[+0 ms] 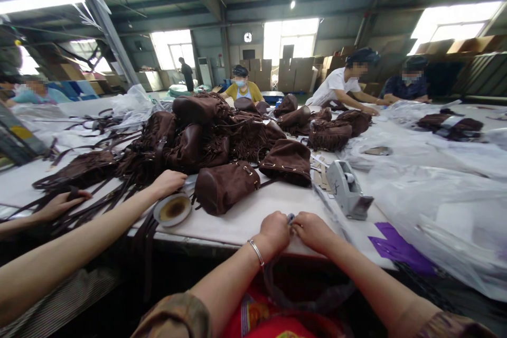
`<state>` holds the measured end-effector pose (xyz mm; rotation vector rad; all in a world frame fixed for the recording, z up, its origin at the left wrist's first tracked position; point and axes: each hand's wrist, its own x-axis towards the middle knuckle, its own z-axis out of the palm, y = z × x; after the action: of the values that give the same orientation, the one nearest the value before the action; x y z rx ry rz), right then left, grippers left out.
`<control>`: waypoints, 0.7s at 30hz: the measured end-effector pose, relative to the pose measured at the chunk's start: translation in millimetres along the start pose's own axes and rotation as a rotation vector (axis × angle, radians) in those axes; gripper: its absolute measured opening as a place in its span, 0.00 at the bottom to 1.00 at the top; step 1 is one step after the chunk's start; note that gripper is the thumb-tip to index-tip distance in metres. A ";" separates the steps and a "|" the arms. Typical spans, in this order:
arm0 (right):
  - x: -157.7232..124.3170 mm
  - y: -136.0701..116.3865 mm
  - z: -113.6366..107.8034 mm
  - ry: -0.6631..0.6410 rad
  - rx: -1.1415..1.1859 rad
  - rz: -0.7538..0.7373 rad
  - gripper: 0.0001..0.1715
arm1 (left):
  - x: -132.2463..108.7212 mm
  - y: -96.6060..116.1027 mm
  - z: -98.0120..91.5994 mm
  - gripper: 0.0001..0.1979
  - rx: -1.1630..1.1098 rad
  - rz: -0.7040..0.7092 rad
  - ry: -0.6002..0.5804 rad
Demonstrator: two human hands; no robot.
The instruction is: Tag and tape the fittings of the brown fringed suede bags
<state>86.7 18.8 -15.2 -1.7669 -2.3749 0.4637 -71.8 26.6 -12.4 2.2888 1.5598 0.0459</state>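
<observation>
My left hand (275,231), with a silver bangle at the wrist, is closed at the table's front edge. Beside it my right hand (312,230) is closed too, fingertips pinched together. Between them pokes out a small greyish, crumpled bit of clear plastic (291,218); most of it is hidden by the fingers. A translucent band of plastic hangs in a loop below the hands, over my red apron (285,325). Just beyond lie a brown drawstring bag (227,187) on its side and a second brown bag (288,161).
A grey tape dispenser (348,190) stands right of my hands, near purple plastic (400,247) and clear plastic bags (443,211). A co-worker's arms (119,227) reach in from the left by a dish (173,209) with brown residue. Brown fringed bags (202,142) are heaped behind; several people work beyond.
</observation>
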 end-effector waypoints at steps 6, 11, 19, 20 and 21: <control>7.1 12.6 -2.6 0.003 -0.026 -0.193 0.11 | 8.9 -6.1 -6.9 0.14 0.007 0.099 -0.029; 9.9 10.5 2.2 0.064 -0.145 -0.029 0.16 | 4.1 -14.1 -5.5 0.19 0.015 0.028 0.031; 17.2 -6.5 8.4 0.098 -0.148 0.296 0.23 | -4.5 1.9 6.0 0.16 0.019 -0.012 0.102; 19.4 -8.2 9.6 0.087 -0.144 0.299 0.23 | -3.6 5.7 5.8 0.15 0.012 -0.005 0.090; 21.1 -9.2 10.4 0.075 -0.139 0.292 0.23 | -2.7 8.7 5.5 0.14 0.006 0.008 0.084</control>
<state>69.0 34.8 -23.3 -2.1653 -2.1538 0.2642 -63.8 19.9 -14.3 2.3260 1.5937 0.1417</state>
